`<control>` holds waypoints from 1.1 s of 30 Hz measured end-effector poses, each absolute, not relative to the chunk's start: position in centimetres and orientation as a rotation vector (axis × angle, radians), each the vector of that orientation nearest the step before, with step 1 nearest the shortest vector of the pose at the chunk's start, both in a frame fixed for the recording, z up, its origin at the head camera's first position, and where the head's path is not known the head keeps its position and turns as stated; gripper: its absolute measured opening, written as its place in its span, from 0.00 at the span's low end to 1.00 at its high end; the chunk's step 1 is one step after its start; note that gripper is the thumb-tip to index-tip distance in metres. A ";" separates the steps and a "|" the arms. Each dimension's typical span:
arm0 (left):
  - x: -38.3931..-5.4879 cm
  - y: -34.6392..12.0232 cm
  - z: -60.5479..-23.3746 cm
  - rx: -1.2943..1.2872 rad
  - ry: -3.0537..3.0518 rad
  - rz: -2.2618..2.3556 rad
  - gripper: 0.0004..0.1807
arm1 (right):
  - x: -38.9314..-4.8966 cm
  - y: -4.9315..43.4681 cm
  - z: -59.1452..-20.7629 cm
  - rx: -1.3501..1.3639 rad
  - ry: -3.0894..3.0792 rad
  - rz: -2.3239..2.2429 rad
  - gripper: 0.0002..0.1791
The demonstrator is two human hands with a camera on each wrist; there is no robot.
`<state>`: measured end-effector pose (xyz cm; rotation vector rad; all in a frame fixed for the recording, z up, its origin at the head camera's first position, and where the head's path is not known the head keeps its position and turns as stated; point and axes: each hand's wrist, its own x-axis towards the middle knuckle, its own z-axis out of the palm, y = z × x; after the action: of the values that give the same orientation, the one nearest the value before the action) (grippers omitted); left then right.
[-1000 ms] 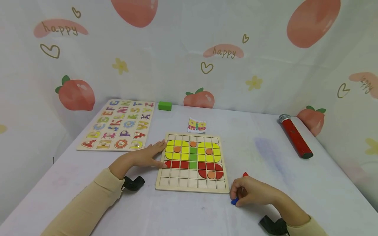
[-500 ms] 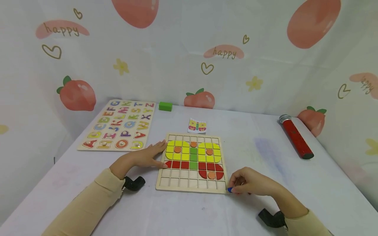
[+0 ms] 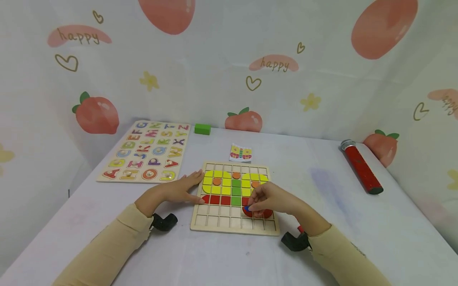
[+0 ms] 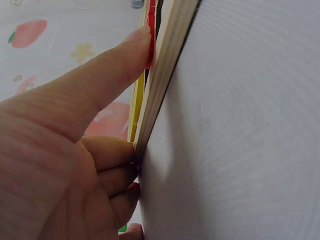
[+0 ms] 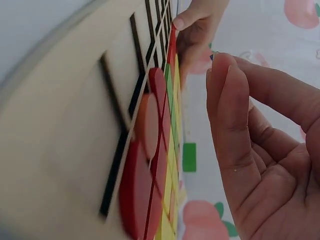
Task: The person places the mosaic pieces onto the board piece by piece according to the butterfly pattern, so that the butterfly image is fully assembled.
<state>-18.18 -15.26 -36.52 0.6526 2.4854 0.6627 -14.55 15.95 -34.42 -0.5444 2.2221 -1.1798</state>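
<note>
A square wooden grid board [image 3: 234,231] lies mid-table, bearing yellow pieces [image 3: 217,190], green pieces [image 3: 236,191], red pieces [image 3: 220,200] and small orange discs [image 3: 216,181]. My left hand [image 3: 179,190] rests at the board's left edge with fingers extended; in the left wrist view the thumb [image 4: 107,75] touches a red piece. Above the lower right of the grid, my right hand [image 3: 275,200] pinches a small blue piece [image 3: 247,208] between thumb and fingers. Only a sliver of that blue piece [image 5: 212,57] shows in the right wrist view, and its shape is mostly hidden.
Behind the board lies a small picture card [image 3: 241,153] with a matching pattern. An alphabet board [image 3: 143,153] and a green block [image 3: 202,129] are at back left, a red microphone [image 3: 361,167] at right. A red piece [image 3: 300,229] shows beside my right wrist.
My right hand has moved left and away from me with the blue piece, from the table beside the board to above the grid. My left hand has stayed at the board's edge.
</note>
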 end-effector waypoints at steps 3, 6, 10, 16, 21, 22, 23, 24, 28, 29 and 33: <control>-18.2 -15.3 -36.6 0.651 2.491 0.653 0.55 | -15.2 14.7 -34.3 -0.544 2.224 -1.188 0.10; -18.2 -15.2 -36.6 0.648 2.492 0.645 0.55 | -15.8 13.8 -34.2 -0.532 2.223 -1.202 0.09; -18.3 -15.2 -36.7 0.643 2.484 0.653 0.55 | -16.3 13.1 -34.5 -0.506 2.214 -1.209 0.08; -18.2 -15.2 -36.5 0.650 2.493 0.639 0.55 | -16.3 12.8 -35.1 -0.500 2.176 -1.228 0.08; -18.1 -15.2 -36.3 0.637 2.497 0.640 0.55 | -16.3 12.7 -35.6 -0.507 2.271 -1.131 0.09; -18.1 -15.2 -36.3 0.638 2.496 0.642 0.55 | -16.3 12.7 -35.7 -0.513 2.295 -1.107 0.09; -18.1 -15.2 -36.3 0.638 2.496 0.643 0.55 | -16.3 12.7 -35.7 -0.518 2.316 -1.086 0.10; -18.1 -15.2 -36.3 0.639 2.493 0.645 0.55 | -16.2 12.7 -35.7 -0.523 2.330 -1.072 0.10; -18.1 -15.2 -36.3 0.654 2.484 0.652 0.55 | -16.2 12.7 -35.8 -0.560 2.358 -1.037 0.10; -18.1 -15.2 -36.3 0.655 2.482 0.654 0.55 | -16.2 12.7 -35.8 -0.579 2.358 -1.031 0.10; -18.2 -15.2 -36.3 0.658 2.484 0.652 0.55 | -16.2 12.6 -35.8 -0.668 2.372 -1.002 0.09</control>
<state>-18.16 -15.20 -36.31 0.6577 2.4840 0.6519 -16.18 12.58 -35.79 -0.6677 2.3716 -1.0018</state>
